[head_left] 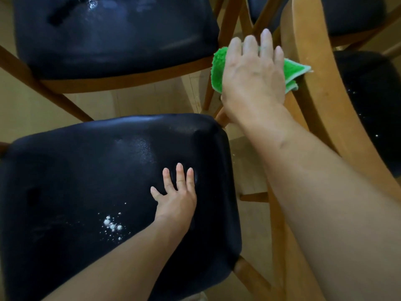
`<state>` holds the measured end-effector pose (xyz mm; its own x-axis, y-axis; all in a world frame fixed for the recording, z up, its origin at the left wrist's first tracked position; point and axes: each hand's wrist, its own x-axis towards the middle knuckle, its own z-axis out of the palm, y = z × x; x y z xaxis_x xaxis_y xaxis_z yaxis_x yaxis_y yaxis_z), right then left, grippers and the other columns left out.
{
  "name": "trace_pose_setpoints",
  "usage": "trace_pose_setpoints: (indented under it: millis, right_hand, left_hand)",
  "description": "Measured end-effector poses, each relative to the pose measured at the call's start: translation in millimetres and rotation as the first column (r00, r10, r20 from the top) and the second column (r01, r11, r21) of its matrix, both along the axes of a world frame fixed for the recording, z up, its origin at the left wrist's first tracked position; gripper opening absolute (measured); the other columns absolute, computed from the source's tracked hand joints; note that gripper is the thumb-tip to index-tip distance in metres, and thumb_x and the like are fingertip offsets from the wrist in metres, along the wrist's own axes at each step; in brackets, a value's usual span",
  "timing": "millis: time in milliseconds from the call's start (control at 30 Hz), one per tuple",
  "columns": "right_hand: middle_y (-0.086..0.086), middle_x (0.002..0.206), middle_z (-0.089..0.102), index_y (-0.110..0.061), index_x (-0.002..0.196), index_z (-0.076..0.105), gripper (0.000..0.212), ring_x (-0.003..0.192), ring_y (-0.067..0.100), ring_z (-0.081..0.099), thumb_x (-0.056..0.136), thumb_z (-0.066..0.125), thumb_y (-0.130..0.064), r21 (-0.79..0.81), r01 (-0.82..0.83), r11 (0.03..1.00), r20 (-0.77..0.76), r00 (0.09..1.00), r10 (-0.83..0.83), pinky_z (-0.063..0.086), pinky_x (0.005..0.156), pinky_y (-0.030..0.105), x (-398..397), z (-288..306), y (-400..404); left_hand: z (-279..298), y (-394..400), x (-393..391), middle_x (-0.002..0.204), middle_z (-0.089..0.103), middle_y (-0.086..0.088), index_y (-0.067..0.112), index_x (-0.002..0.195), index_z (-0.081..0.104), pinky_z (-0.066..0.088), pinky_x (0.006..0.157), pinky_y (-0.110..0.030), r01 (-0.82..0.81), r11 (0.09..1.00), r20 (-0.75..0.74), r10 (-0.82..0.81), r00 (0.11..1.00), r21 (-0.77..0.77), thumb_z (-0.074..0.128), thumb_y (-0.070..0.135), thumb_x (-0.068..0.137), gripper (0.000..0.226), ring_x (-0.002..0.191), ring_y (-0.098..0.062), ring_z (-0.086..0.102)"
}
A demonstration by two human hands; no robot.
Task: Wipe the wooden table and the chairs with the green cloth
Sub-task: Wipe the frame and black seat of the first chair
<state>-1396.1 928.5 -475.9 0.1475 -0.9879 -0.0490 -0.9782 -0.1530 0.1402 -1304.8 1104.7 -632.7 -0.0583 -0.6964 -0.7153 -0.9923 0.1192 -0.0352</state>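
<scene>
Dim, warm indoor light; pale glare patches sheen the black chair seats [121, 183] (strongest at the upper left of the frame). Wide-angle distortion bends the edges, and the whole picture is soft, slightly blurred.

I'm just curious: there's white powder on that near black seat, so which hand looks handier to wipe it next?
Probably the right hand: it already has the green cloth under its fingers. The left hand rests flat on the seat near the white crumbs, but bare.
</scene>
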Motion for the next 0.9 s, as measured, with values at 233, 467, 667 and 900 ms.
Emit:
trace_pose_setpoints:
  millis: [233,467,667,900]
  right_hand:
    - [0.02,0.162,0.001,0.001,0.15,0.026,0.062,0.148,0.04,-0.008,0.09,0.011,-0.009,0.068,-0.238,0.969,-0.18,0.952,0.246,0.003,0.118,0.054,-9.7,0.7,39.3]
    - [0.02,0.159,0.02,0.002,0.146,0.033,0.059,0.149,0.033,0.01,0.093,0.014,-0.013,0.17,-0.215,0.962,-0.31,0.915,0.26,0.012,0.117,0.055,-30.2,-8.4,100.2]
    - [0.006,0.164,-0.009,-0.008,0.155,0.012,0.06,0.148,0.039,-0.01,0.097,0.023,-0.016,0.154,-0.137,0.979,-0.199,0.966,0.167,0.007,0.116,0.058,-22.3,3.3,67.6]
    - [0.005,0.164,-0.012,-0.02,0.157,0.002,0.076,0.148,0.041,-0.004,0.097,0.049,-0.016,0.007,-0.006,1.0,-0.024,1.0,0.006,0.009,0.118,0.056,-3.7,-1.1,30.1]
  left_hand:
    - [2.3,-2.0,0.7,0.148,-0.034,-0.025,0.004,0.133,-0.037,0.025,0.103,-0.069,-0.01,1.0,-0.011,0.01,1.0,0.028,0.08,0.022,0.078,0.131,0.138,-0.056,-0.013]
    - [1.8,-1.2,2.8,0.136,-0.042,-0.024,0.005,0.137,-0.035,0.025,0.103,-0.069,-0.018,1.0,-0.033,0.018,0.999,0.014,0.079,0.021,0.079,0.129,0.138,-0.055,-0.013]
    - [1.4,-0.5,3.2,0.142,-0.039,-0.026,0.003,0.136,-0.035,0.026,0.102,-0.07,-0.004,1.0,-0.029,0.004,1.0,0.014,0.079,0.02,0.08,0.128,0.138,-0.057,-0.012]
    - [8.4,-6.2,1.7,0.132,-0.046,-0.022,0.006,0.13,-0.041,0.022,0.106,-0.068,-0.023,0.995,-0.041,0.027,0.999,0.094,0.081,0.034,0.075,0.136,0.138,-0.054,-0.018]
